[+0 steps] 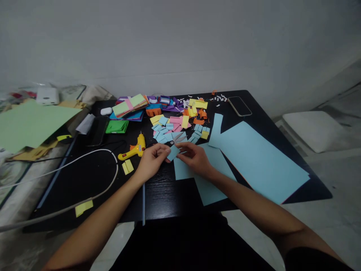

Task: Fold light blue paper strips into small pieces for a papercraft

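Note:
A small light-blue paper piece (173, 153) is pinched between my two hands above the front middle of the table. My left hand (154, 158) grips its left side with thumb and fingers. On the right side, my right hand (194, 156) closes on the same piece. Just beyond my fingertips is a pair of scissors (178, 138), blades pointing away to the right; its handles are hidden, and I cannot tell whether a finger touches it. Small folded blue papers (161, 130) lie behind it. Beneath my right hand and forearm are larger blue sheets (212, 184).
A yellow glue gun (137, 148) lies left of my left hand, near a white cable (117, 165). Stacked coloured papers (129, 105) and purple scraps (175, 105) sit at the back. A big blue sheet (259, 162) and a phone (239, 106) are on the right.

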`<state>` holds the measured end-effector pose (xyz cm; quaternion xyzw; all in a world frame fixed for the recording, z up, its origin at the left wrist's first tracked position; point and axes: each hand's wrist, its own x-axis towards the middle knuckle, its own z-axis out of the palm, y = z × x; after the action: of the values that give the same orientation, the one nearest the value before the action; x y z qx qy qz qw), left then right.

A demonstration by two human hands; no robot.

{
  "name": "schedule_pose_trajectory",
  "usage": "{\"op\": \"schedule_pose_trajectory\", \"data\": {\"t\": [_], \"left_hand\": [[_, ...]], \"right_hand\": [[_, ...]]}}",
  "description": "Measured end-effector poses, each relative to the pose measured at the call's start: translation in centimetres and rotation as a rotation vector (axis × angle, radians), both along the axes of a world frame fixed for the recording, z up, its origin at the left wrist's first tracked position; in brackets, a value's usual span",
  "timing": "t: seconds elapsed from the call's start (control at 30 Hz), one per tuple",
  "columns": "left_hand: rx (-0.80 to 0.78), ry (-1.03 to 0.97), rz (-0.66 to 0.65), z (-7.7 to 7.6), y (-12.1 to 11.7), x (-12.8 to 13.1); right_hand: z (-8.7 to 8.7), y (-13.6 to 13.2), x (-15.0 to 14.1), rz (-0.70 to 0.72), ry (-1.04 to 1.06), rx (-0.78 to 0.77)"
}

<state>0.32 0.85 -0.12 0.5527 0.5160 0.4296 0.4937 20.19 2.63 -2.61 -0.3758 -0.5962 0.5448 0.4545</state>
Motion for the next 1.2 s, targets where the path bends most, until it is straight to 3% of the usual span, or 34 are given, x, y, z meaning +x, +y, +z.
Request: {"op": "schedule_pose_trajectory", "data": {"t": [0.67,1.2], "left_hand": [[-0.046,-0.109,-0.051,0.21,0.28,-0.03],[-0.040,-0.141,-0.118,0.45,0.09,0.09]], "right_hand": [[0.53,0.11,0.02,0.016,0.139,-0.088],[0.23,0.19,-0.07,0.021,0.169,-0.071]]}}
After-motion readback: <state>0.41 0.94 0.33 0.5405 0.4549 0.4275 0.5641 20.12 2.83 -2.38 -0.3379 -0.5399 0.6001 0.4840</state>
